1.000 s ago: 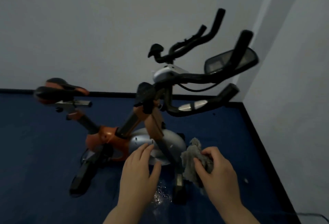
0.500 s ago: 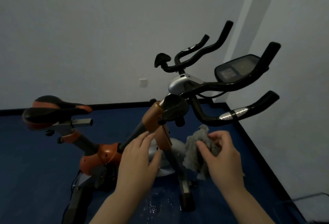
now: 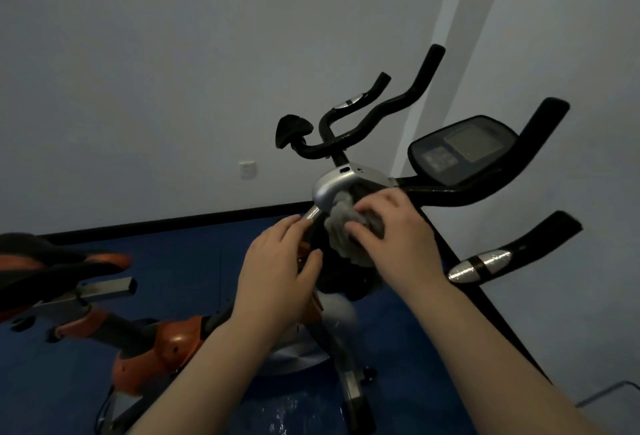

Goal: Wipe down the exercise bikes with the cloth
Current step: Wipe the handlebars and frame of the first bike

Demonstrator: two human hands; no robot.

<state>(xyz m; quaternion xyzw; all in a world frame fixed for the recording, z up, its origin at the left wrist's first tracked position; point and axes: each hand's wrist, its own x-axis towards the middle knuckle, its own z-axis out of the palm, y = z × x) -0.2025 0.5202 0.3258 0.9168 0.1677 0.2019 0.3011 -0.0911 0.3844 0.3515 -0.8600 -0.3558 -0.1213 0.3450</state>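
An orange and black exercise bike (image 3: 162, 348) stands on the blue floor, its black handlebars (image 3: 446, 199) and display console (image 3: 460, 150) at the upper right. My right hand (image 3: 394, 234) grips a crumpled grey cloth (image 3: 341, 227) and holds it against the handlebar post just under the silver bracket (image 3: 332, 185). My left hand (image 3: 280, 268) rests on the orange post beside it, fingers toward the silver stem and thumb on the post's right side. The black and orange saddle (image 3: 45, 261) is at the far left.
White walls meet in a corner behind the bike, with a black skirting board (image 3: 173, 223) along the floor. A wall socket (image 3: 247, 168) sits left of the handlebars. A wet patch (image 3: 284, 410) glistens on the blue floor by the bike's base.
Both hands have risen from near the flywheel to the handlebar post. The cloth now touches the post under the silver bracket, and my view has moved closer and upward.
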